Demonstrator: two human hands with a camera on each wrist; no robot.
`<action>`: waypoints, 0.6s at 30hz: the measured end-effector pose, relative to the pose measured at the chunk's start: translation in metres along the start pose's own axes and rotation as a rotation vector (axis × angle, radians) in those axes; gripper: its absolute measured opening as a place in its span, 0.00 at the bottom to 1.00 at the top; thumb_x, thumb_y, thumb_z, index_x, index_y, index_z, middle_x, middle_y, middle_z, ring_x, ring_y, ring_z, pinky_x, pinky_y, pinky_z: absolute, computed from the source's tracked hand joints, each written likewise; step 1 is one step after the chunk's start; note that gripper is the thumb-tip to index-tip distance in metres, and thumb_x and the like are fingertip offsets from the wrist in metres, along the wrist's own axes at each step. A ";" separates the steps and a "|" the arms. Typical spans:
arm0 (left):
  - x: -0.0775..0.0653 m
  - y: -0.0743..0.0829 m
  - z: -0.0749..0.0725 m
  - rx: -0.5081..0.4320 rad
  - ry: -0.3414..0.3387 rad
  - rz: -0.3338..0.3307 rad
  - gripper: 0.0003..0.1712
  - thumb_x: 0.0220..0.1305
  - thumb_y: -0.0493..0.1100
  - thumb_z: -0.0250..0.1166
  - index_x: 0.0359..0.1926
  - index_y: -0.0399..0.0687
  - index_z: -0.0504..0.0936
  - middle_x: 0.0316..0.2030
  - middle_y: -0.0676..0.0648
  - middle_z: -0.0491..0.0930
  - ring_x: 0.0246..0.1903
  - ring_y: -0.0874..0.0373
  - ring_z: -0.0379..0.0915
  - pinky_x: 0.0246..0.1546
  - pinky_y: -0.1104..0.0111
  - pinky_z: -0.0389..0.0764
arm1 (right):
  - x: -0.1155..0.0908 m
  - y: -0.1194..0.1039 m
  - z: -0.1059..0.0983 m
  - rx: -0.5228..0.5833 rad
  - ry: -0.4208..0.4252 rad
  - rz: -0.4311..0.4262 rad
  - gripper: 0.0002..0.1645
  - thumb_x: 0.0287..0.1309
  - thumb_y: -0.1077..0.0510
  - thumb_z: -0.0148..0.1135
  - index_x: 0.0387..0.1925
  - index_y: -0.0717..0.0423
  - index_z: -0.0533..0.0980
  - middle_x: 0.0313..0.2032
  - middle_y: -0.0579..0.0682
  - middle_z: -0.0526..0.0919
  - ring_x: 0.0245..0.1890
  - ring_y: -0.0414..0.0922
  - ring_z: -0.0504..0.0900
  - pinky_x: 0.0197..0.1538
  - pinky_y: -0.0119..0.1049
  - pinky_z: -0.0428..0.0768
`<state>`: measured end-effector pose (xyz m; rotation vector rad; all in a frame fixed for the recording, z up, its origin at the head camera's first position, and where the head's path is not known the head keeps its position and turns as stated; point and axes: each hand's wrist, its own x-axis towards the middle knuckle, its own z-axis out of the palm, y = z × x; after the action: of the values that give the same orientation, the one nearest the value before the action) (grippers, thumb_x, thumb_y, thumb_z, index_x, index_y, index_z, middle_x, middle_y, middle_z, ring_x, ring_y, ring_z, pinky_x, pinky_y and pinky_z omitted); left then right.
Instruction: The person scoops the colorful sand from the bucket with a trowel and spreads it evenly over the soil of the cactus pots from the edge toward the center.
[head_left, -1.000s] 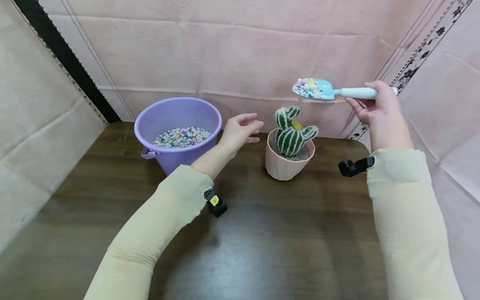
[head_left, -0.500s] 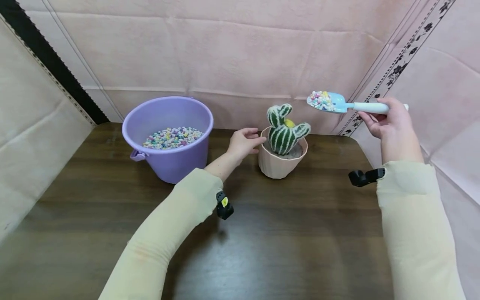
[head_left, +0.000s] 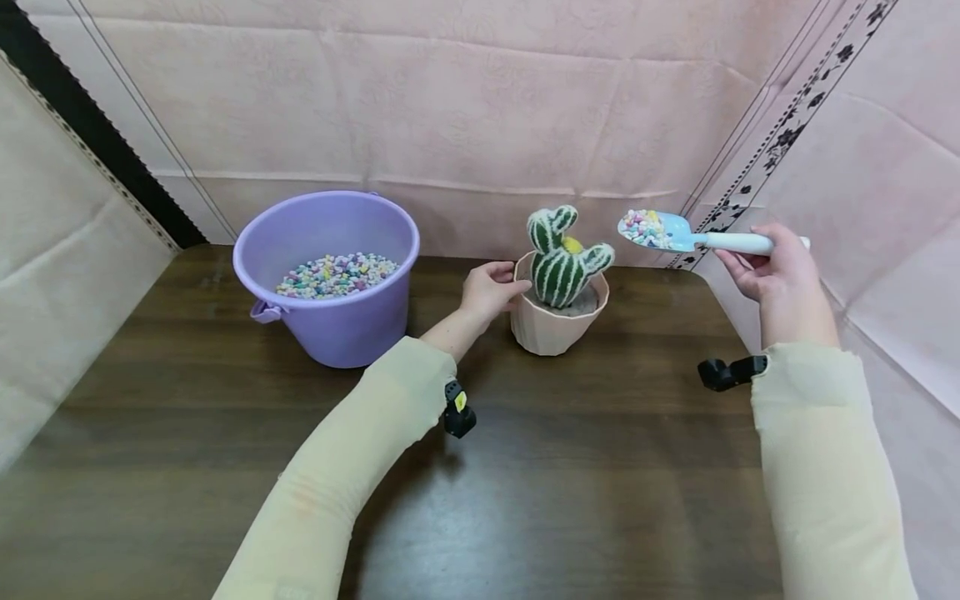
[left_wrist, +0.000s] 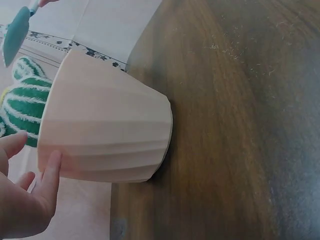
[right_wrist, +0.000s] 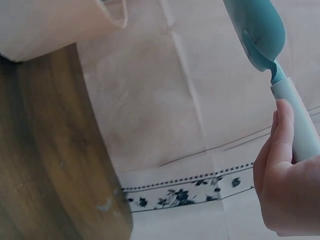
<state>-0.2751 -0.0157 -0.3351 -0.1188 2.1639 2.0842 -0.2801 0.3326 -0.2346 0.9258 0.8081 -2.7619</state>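
Observation:
My right hand (head_left: 787, 271) grips the white handle of a small light-blue trowel (head_left: 678, 235), held level above the table's right side. Its blade carries a heap of pastel pebbles (head_left: 647, 228). A pale pink flowerpot (head_left: 551, 329) with a green-and-white knitted cactus (head_left: 561, 271) stands upright to the left of the trowel. At the pot's left rim, my left hand (head_left: 489, 292) pinches the edge. In the left wrist view, a fingertip presses the flowerpot's outer wall (left_wrist: 105, 120) while the thumb lies by the cactus. The right wrist view shows the trowel's underside (right_wrist: 265, 35).
To the left of the pot stands a purple bucket (head_left: 352, 333), partly filled with pastel pebbles (head_left: 337, 277). Both rest near the back of the dark wooden table (head_left: 585, 467). Pale pink cloth (head_left: 450, 108) hangs behind and at the sides.
The left hand has moved right from beside the bucket to the flowerpot's rim. The right hand has lowered the loaded trowel, which now hangs right of the cactus. The head view has shifted slightly.

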 end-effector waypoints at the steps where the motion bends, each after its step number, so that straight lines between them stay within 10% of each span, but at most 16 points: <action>1: 0.000 -0.001 0.001 0.001 0.000 0.000 0.28 0.58 0.35 0.66 0.60 0.40 0.71 0.56 0.40 0.75 0.52 0.51 0.75 0.48 0.60 0.82 | 0.002 0.000 -0.003 0.001 0.006 0.004 0.10 0.56 0.64 0.62 0.32 0.49 0.69 0.33 0.57 0.80 0.42 0.49 0.83 0.52 0.44 0.81; 18: 0.000 -0.009 0.005 -0.012 0.004 -0.006 0.28 0.58 0.34 0.65 0.60 0.41 0.72 0.57 0.42 0.75 0.52 0.52 0.75 0.48 0.63 0.82 | 0.022 0.009 -0.029 -0.103 -0.016 0.064 0.06 0.57 0.65 0.60 0.31 0.56 0.71 0.29 0.58 0.78 0.37 0.49 0.82 0.49 0.46 0.83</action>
<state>-0.2737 -0.0114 -0.3441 -0.1304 2.1512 2.0963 -0.2798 0.3415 -0.2709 0.8935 0.8922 -2.6428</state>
